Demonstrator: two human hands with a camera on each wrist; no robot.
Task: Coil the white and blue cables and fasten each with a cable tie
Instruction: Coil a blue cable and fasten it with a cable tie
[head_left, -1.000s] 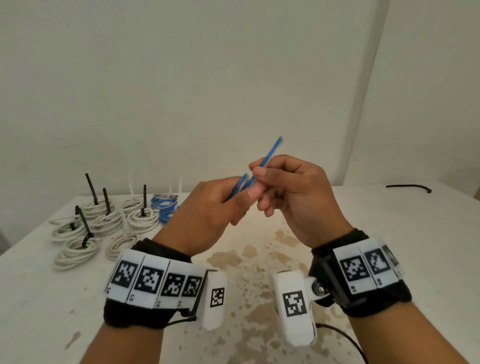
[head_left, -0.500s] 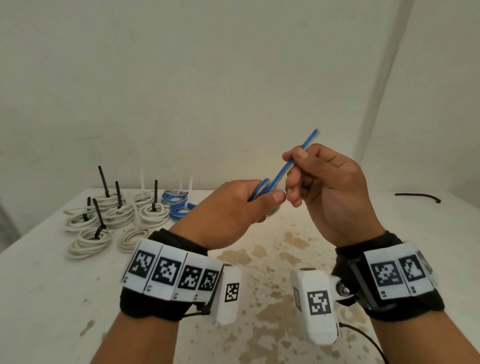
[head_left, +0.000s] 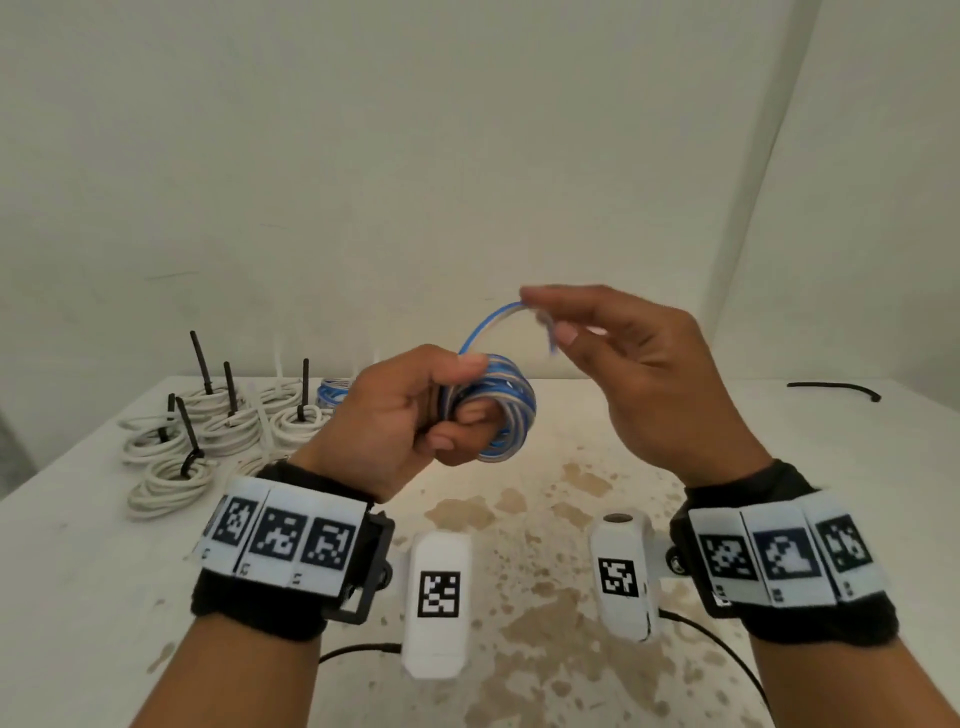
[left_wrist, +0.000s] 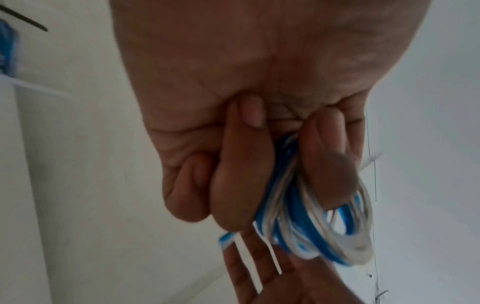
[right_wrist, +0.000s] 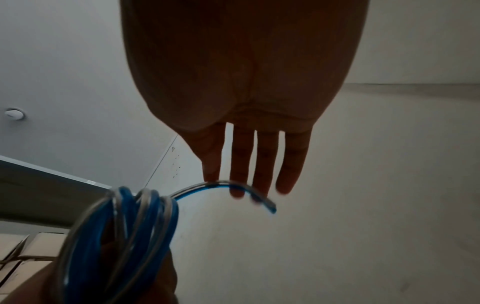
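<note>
Blue-and-white cable (head_left: 506, 410) being held above table (head_left: 779, 467), wound into small coil, gripped by left hand (head_left: 400, 421): fingers curled through and around loops, thumb pressing on top. Free end arcing up and right from coil toward right hand (head_left: 639, 384). Right-hand fingers (right_wrist: 265, 164) being kept straight and spread, tips touching cable end, nothing clasped. Coil strands showing blue and pale translucent white, blurred. Tied white coils (head_left: 208, 441) lying on far-left of table.
</note>
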